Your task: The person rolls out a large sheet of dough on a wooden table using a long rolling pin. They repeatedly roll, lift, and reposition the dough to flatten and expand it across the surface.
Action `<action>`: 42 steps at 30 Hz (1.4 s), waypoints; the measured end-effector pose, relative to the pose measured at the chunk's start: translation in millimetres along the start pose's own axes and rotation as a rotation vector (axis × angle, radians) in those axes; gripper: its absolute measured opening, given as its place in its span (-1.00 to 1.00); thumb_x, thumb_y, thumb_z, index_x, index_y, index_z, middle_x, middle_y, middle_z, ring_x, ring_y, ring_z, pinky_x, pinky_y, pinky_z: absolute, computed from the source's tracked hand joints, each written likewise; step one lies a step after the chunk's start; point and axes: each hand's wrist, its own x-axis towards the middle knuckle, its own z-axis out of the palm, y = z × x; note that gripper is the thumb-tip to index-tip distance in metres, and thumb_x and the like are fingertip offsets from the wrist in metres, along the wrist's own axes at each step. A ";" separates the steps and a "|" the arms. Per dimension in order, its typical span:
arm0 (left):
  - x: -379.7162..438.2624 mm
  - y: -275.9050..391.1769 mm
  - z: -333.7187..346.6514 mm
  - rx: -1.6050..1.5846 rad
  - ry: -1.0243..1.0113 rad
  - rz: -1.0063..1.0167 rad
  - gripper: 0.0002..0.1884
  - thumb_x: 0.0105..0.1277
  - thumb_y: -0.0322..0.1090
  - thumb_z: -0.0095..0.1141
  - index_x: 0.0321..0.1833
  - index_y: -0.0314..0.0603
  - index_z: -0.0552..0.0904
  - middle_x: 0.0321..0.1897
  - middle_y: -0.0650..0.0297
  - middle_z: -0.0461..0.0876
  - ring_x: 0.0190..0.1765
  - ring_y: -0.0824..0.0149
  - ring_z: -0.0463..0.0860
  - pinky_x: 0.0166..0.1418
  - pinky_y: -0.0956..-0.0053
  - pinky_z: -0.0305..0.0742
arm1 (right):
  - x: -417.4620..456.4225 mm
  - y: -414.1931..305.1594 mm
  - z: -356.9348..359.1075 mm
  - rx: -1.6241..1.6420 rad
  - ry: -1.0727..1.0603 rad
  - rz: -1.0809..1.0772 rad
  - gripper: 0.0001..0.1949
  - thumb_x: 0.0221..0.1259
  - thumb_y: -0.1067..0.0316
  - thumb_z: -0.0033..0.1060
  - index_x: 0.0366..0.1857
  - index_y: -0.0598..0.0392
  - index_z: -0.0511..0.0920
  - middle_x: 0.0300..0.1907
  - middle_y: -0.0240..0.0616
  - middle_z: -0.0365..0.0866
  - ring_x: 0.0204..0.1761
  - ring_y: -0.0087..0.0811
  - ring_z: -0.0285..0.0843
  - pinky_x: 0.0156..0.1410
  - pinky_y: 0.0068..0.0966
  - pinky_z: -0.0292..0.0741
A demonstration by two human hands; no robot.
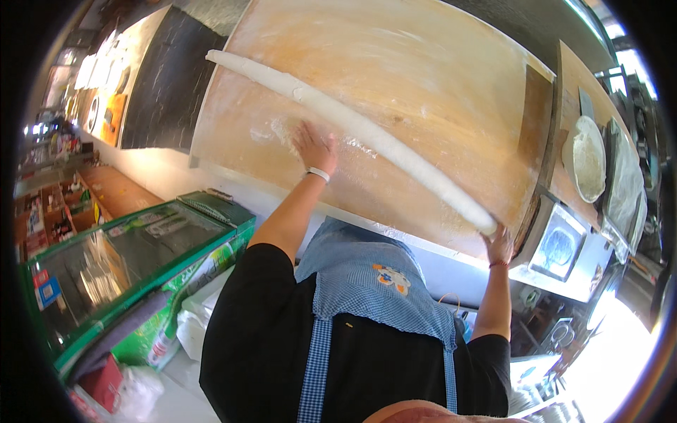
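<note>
A long white roll of dough (365, 129) lies diagonally across a floured wooden board (423, 69). Its far left end pokes past the board's edge. My right hand (500, 246) grips the near right end of the roll, at the board's front edge. Palm down, my left hand (316, 150) is over the board on the near side of the dough, beside a patch of loose flour (283, 135). Nothing shows in its slightly blurred fingers.
Right of the board stand a bowl of flour (588, 158) and a scale with a metal plate (558, 243). A dark panel (169, 79) adjoins the board at left. A green glass-topped chest freezer (143, 254) stands at my left side.
</note>
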 end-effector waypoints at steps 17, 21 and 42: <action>7.6 190.3 38.2 -0.525 -0.234 0.049 -0.05 0.43 0.11 0.10 0.58 -0.55 0.02 0.60 -0.32 0.01 0.64 -0.26 -0.02 0.69 -0.05 -0.17 | -268.4 -252.2 72.6 0.549 0.119 0.641 -0.51 0.28 0.04 0.18 0.12 0.22 0.46 -0.05 0.06 0.53 0.08 0.12 0.49 0.18 -0.04 0.39; 1.8 260.3 -0.9 -1.365 -0.950 -0.069 -0.03 0.52 0.27 -0.09 0.65 -0.40 -0.12 0.66 -0.14 -0.10 0.68 0.03 -0.09 0.70 0.22 -0.16 | -261.9 -229.1 91.6 0.450 0.112 0.674 -0.73 0.45 0.17 -0.01 0.00 0.11 0.55 -0.04 -0.04 0.62 -0.02 0.10 0.58 0.07 -0.05 0.49; -157.9 -17.2 -24.5 -0.963 -0.612 -0.304 -0.77 0.54 -0.37 -0.02 0.10 -0.27 0.64 -0.18 0.16 0.78 -0.20 0.37 0.76 -0.12 0.51 0.65 | -240.5 -66.7 71.1 0.359 0.459 0.743 -0.17 0.21 -0.09 0.37 0.50 0.03 0.21 0.21 -0.02 0.45 0.23 -0.03 0.48 0.25 -0.14 0.48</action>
